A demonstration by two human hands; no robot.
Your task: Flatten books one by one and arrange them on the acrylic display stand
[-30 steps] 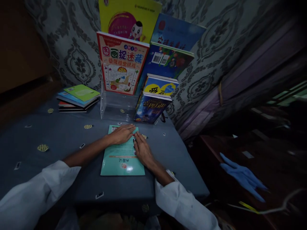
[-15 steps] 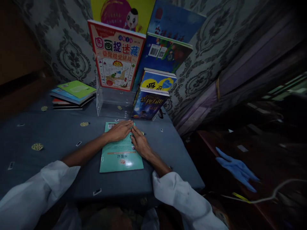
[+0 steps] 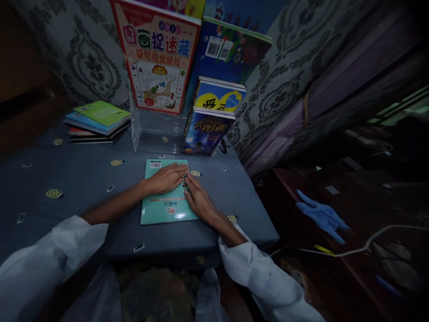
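Note:
A teal book (image 3: 161, 214) lies flat on the table, its back cover up with a barcode at the far left corner; its printed text is upside down to me. Over its upper right part rests my left hand (image 3: 169, 177), palm down, fingers stretched out toward the right edge. My right hand (image 3: 200, 199) lies along the book's right edge, fingers extended, their tips close to those of my left hand. Neither hand grips anything. The cover beneath both hands is hidden.
Behind the book, a clear acrylic stand (image 3: 152, 141) holds upright books, among them a red-bordered picture book (image 3: 161, 58) and a dark blue book (image 3: 208, 134). Several books are piled left (image 3: 100, 118). A blue glove (image 3: 321, 214) lies on a dark surface beyond the table's right edge.
The view has tipped downward a little, so the stand appears higher and nearer. Both hands stay on the teal book, with the right hand slightly shifted along its right edge.

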